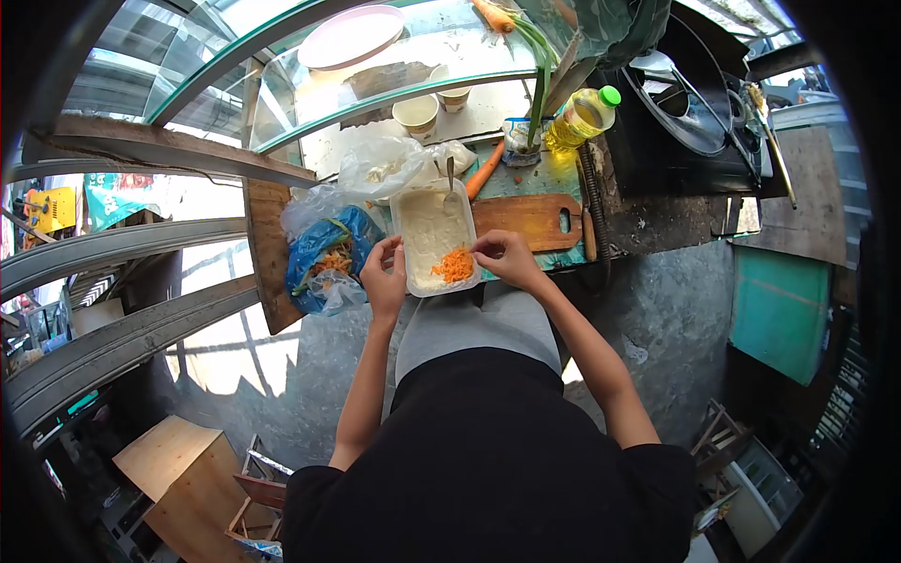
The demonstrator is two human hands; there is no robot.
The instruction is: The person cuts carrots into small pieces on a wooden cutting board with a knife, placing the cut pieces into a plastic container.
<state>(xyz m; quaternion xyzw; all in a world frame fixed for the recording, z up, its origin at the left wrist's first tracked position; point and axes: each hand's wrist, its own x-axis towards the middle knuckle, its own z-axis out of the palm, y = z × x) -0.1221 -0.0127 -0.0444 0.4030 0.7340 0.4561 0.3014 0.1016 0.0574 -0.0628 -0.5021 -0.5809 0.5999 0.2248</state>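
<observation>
A white foam tray (427, 202) full of white rice sits at the counter's near edge, with a small heap of shredded carrot (455, 266) in its near right corner. My left hand (384, 278) rests against the tray's near left side, fingers curled on its rim. My right hand (502, 256) hovers at the tray's right edge beside the carrot heap, fingertips pinched together; whether they hold shreds I cannot tell. A spoon (451, 188) stands in the far end of the rice.
A blue plastic bag (319, 246) of shredded vegetables lies left of the tray. A wooden cutting board (530, 220) is to the right, a whole carrot (484, 171) and oil bottle (580, 117) beyond. Small cups (417, 114), clear bags and a pink plate (349, 38) sit farther back.
</observation>
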